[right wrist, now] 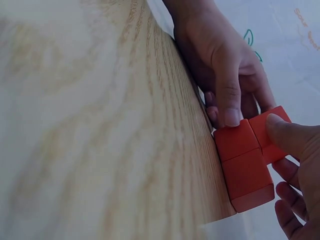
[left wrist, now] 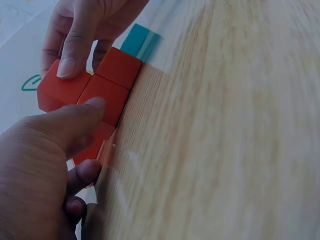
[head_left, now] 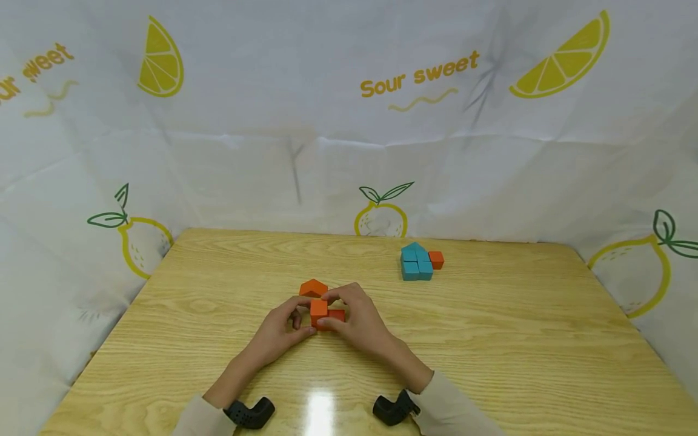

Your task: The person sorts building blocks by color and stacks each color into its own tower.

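Head view: L hand [head_left: 278,333] & R hand [head_left: 362,321] meet round an orange stack, approx. mid tabletop [head_left: 518,339]. R grip pinches the upper cube [head_left: 319,308]; lower R cube [head_left: 337,315] beneath, to the right. Orange roof block [head_left: 313,287] just far of stack; teal blocks [head_left: 417,269] farther right, w/ red cube [head_left: 436,260] on their right.

L wrist view: L grip narrow, thumb on lower L cube [left wrist: 114,100].

R wrist view: R thumb on upper cube, which sits atop lower L cube; lower pair side by side, touching.

Wood-grained table [head_left: 518,339] with orange blocks [head_left: 336,316] and, farther back, blue blocks [head_left: 411,270] (one orange cube [head_left: 436,260] just beside them)
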`<state>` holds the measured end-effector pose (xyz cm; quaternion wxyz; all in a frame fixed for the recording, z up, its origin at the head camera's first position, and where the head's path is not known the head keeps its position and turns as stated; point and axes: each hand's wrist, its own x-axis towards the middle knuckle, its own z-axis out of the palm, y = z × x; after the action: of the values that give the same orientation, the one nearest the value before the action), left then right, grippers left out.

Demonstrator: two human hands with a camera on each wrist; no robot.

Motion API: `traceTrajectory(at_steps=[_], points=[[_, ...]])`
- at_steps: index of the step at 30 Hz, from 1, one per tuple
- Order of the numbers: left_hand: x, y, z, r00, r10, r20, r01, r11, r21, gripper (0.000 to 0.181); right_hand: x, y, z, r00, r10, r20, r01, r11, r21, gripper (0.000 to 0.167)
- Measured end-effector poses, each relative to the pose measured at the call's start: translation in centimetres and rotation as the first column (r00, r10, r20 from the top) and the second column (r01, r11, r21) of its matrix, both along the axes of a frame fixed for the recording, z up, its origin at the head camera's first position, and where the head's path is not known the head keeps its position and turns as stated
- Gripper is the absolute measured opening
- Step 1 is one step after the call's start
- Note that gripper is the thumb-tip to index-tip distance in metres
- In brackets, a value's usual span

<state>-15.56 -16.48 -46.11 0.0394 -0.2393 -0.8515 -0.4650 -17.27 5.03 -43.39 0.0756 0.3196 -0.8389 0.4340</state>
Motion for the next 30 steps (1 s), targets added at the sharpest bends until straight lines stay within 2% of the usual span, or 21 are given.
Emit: traceTrajectory(at_steps=[6,11,25,30], points=[[0.00,-0.03,-0.17,0.998,-0.022,-0.065,0.027,0.995,0.093,0.053,-0.10,-0.02,-0.26,1.000,0.003,-0.018,-0.003,1.000,0.002,0.036],[-0.07,-0.04,-0.40,0.990,-0.031,-0.134,0.048,0.991,0.126,0.054,-0.19,-0.07,-0.47,1.000,0.005,-0.023,-0.005,1.000,-0.004,0.036],[-0.41,-0.17,-0.68,0.989,-0.038,-0.143,0.054,0.993,0.108,0.048,-0.15,-0.01,-0.36,0.997,0.000,-0.073,0.000,1.000,0.000,0.038],[-0.14,0.14,-0.28,0.987,-0.024,-0.161,0.041,0.994,0.106,0.048,-0.04,0.03,-0.29,0.998,-0.007,-0.065,0.007,1.000,0.003,0.039]])
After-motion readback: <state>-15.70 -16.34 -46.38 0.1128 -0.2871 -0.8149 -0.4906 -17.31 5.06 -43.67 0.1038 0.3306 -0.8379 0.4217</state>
